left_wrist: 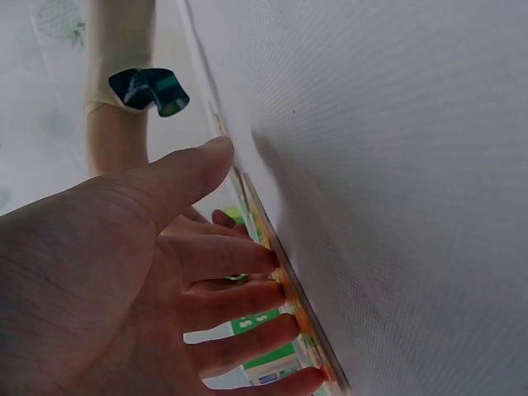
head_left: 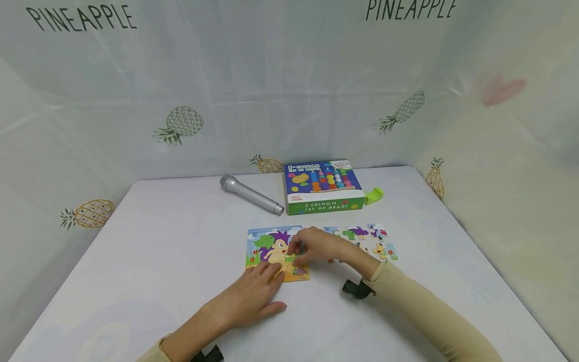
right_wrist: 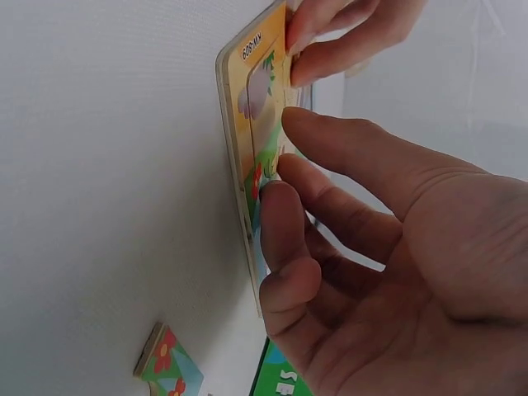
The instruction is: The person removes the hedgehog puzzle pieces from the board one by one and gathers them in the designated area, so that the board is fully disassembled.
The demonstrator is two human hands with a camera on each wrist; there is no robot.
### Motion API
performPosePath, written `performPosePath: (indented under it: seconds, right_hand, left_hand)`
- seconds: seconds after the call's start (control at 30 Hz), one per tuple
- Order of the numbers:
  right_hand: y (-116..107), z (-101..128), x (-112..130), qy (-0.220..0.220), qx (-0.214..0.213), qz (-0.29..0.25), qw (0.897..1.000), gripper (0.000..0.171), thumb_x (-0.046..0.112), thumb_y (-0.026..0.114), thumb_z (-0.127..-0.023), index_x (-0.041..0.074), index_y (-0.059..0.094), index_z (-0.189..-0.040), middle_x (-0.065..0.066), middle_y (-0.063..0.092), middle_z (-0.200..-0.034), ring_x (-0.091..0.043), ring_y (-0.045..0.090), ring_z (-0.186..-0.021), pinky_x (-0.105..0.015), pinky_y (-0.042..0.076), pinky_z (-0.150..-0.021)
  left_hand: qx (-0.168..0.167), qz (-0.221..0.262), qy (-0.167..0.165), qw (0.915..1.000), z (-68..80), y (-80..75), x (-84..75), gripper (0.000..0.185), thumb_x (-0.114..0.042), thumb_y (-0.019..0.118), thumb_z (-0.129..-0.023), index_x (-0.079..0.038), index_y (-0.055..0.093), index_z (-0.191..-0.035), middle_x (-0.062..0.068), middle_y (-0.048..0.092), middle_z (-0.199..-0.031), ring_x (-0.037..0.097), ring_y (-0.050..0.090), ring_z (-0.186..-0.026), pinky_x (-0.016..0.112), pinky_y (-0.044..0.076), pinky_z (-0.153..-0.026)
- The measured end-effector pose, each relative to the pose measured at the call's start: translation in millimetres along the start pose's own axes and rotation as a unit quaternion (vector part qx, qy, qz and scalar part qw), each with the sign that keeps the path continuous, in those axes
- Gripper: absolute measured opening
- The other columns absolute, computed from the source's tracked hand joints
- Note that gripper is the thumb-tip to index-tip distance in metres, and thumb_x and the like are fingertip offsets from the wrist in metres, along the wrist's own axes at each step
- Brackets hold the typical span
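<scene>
Head view — both hands (head_left: 312,247) flat, fingertips on puzzle board (head_left: 262,251).

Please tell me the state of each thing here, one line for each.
Puzzle board: flat on table, partly filled.
Loose puzzle pieces: lying beside the board.
Bead toy box: end flap open.
Microphone: lying on its side.
Left hand: fingers straight, pressing board.
Right hand: fingertips on board.

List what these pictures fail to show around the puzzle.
- Puzzle board: head view, its right part hidden under the right hand.
- Piece at the right fingertips: outline unclear in both views.
- Left hand: left wrist view crops its fingertips.
- Board's small label: too small.
</scene>
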State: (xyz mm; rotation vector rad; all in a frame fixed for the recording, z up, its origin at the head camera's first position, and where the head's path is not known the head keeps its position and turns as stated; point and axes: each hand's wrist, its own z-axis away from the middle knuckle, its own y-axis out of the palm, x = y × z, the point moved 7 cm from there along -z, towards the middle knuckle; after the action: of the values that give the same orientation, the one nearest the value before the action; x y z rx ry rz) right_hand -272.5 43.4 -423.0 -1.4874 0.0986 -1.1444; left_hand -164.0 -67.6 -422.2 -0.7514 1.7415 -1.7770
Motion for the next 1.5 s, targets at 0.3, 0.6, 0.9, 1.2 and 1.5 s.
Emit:
performPosePath:
  seconds: [0.3,0.6,0.9,1.2,1.5]
  right_hand:
    - [-1.9,-0.6,-1.4,0.011,-0.001,0.002,1.0,0.023,0.028,0.072,-0.077,0.015,0.067,-0.096,0.008,0.062,-0.082,-0.01,0.054,-0.073,-0.02,0.046,-0.064]
    - [-0.5,-3.1,-3.8,0.018,0.001,0.008,1.0,0.022,0.029,0.072,-0.077,0.015,0.066,-0.092,0.008,0.061,-0.077,-0.009,0.053,-0.069,-0.02,0.045,-0.061]
    - [-1.0,-2.6,-3.4,0.022,-0.001,0.013,1.0,0.022,0.03,0.072,-0.076,0.014,0.065,-0.091,0.007,0.061,-0.076,-0.007,0.052,-0.067,-0.019,0.045,-0.061]
    - [-2.9,-2.4,-2.0,0.023,-0.003,0.007,1.0,0.021,0.031,0.071,-0.077,0.015,0.063,-0.089,0.007,0.059,-0.076,-0.007,0.051,-0.067,-0.019,0.044,-0.061]
    - [-13.7,1.0,4.9,-0.022,-0.002,-0.037,0.999,0.012,0.029,0.067,-0.081,0.018,0.064,-0.085,0.006,0.063,-0.076,-0.01,0.054,-0.069,-0.019,0.046,-0.061]
  left_hand:
    - [-0.002,-0.006,0.002,1.0,-1.2,0.1,0.1,0.066,-0.058,0.041,-0.088,-0.009,0.048,-0.131,0.009,0.041,-0.135,0.026,0.039,-0.12,0.045,0.041,-0.098]
    - [0.002,-0.004,-0.001,1.0,-2.9,-1.1,-0.7,0.065,-0.057,0.043,-0.087,-0.008,0.049,-0.129,0.008,0.043,-0.132,0.025,0.04,-0.118,0.044,0.042,-0.096]
    - [0.012,-0.005,-0.005,0.9999,-3.8,-0.2,-1.5,0.066,-0.058,0.043,-0.087,-0.008,0.049,-0.13,0.009,0.043,-0.133,0.025,0.039,-0.12,0.045,0.042,-0.095]
    - [0.023,-0.009,-0.008,0.9997,-4.6,-1.1,-3.0,0.067,-0.058,0.043,-0.087,-0.008,0.048,-0.131,0.009,0.043,-0.133,0.026,0.038,-0.121,0.046,0.04,-0.098]
    - [0.022,-0.012,-0.006,0.9997,-5.2,-1.6,-3.3,0.068,-0.058,0.043,-0.087,-0.007,0.047,-0.131,0.009,0.043,-0.133,0.026,0.039,-0.12,0.045,0.04,-0.098]
